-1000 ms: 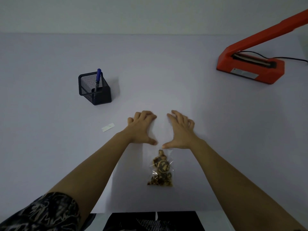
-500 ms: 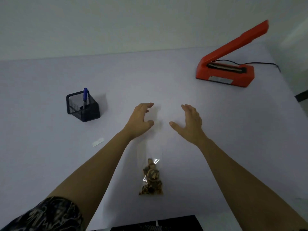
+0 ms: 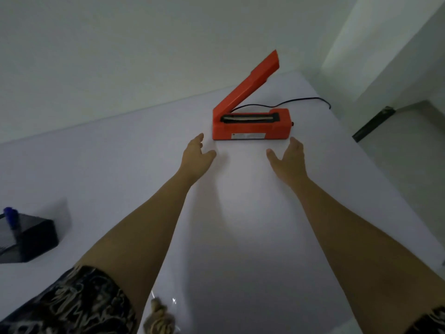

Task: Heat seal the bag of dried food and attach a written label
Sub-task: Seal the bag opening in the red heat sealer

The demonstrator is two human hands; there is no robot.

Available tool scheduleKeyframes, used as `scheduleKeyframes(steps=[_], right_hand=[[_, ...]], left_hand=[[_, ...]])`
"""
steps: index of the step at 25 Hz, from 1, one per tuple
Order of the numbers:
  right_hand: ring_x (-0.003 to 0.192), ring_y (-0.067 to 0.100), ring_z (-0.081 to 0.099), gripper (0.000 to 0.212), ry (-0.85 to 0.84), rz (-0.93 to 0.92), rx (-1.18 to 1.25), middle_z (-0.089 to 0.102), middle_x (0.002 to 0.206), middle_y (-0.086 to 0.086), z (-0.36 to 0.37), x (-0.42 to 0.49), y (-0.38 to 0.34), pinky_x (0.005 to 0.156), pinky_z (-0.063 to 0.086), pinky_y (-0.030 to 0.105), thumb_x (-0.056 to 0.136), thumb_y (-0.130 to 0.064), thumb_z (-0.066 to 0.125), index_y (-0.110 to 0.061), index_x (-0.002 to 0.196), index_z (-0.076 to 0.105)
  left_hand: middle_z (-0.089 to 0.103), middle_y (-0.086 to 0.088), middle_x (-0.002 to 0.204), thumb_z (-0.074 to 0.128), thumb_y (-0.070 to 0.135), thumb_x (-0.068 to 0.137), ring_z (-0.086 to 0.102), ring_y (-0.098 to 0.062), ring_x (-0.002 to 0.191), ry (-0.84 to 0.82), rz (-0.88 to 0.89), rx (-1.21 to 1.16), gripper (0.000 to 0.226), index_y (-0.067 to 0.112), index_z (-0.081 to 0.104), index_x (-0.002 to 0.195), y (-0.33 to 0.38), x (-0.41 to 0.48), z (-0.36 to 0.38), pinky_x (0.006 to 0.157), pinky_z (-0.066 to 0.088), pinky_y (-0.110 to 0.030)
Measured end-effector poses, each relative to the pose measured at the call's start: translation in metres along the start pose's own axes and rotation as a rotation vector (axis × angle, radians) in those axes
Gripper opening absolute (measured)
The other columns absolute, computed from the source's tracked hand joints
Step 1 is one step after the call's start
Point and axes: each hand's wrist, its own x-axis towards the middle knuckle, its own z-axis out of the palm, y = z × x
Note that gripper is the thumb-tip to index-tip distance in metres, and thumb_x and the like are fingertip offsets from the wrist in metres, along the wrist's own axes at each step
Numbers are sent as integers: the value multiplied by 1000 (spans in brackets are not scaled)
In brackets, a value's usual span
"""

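An orange heat sealer stands on the white table with its lever arm raised. Both my arms stretch toward it. My left hand is open, fingertips just left of the sealer's front corner, apart from it. My right hand is open too, palm turned inward, just below the sealer's right end. Neither hand holds anything. The clear bag of dried food lies at the bottom edge of the view, partly hidden by my left arm. The paper label is out of view.
A black mesh pen holder with a blue pen sits at the left edge. The sealer's black cord runs off to the right behind it. The table's right edge drops off past the sealer.
Both hands left the bag's top and reached forward to the sealer. The view swung up and right, so the bag slid to the bottom edge and the label left the frame.
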Motion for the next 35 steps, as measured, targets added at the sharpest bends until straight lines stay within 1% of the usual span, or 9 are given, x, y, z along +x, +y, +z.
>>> scheduleKeyframes(steps=[5,9,11,15,20,23,26,32,35], right_hand=[[139,31,22,88,-12,-11,-32,19,151,18,-3,55,8,113,22,38,85,-32,64,0,145,9],[145,30,9,99,-135,16,-55,2,157,17,2,78,13,118,13,39,84,-29,66,-1,147,-5],[143,28,18,97,-159,31,25,10,156,16,4,83,14,118,18,39,82,-25,67,-3,148,-1],[100,20,56,62,-117,20,290,54,116,7,1,74,12,92,50,35,78,-10,66,-12,132,36],[87,9,52,74,-189,8,391,50,112,-2,-12,22,12,62,41,8,77,-14,59,-20,142,25],[103,8,45,86,-228,70,380,38,127,-9,-13,-24,22,69,38,5,82,-9,58,-25,150,7],[117,3,32,88,-261,97,376,27,132,-15,-13,-72,31,90,31,17,84,-9,59,-26,150,2],[126,-6,18,93,-270,55,396,17,137,-24,-14,-125,42,93,22,0,77,-11,59,-25,150,2],[130,-2,19,93,-265,63,401,19,140,-20,-13,-131,47,101,21,18,76,-14,59,-25,150,3]], left_hand=[[21,-10,154,56,18,88,25,-26,139,-4,-104,5,73,9,15,147,12,44,21,110,31,-40],[45,-11,134,54,11,86,48,-24,114,-55,-107,-29,61,9,26,140,21,56,33,86,41,-32],[54,-9,117,54,7,81,53,-24,104,-70,-102,-70,60,13,31,136,20,59,36,82,46,-33],[54,-1,96,52,2,77,54,-21,91,-77,-109,-133,61,16,33,132,22,57,38,78,49,-34],[53,2,98,52,7,72,53,-18,89,-94,-80,-136,69,21,30,136,17,24,27,77,48,-35],[47,0,123,48,13,61,47,-19,105,-138,-84,-92,87,28,22,142,1,-11,14,85,42,-34],[35,-4,146,50,12,65,36,-26,131,-180,-118,-77,91,32,13,146,-23,-47,7,99,35,-35],[24,-1,152,52,-7,81,26,-27,139,-225,-116,-62,89,36,8,145,-49,-97,5,108,30,-45],[25,-1,152,52,-6,81,26,-28,139,-232,-101,-55,89,36,7,146,-55,-103,6,107,31,-45]])
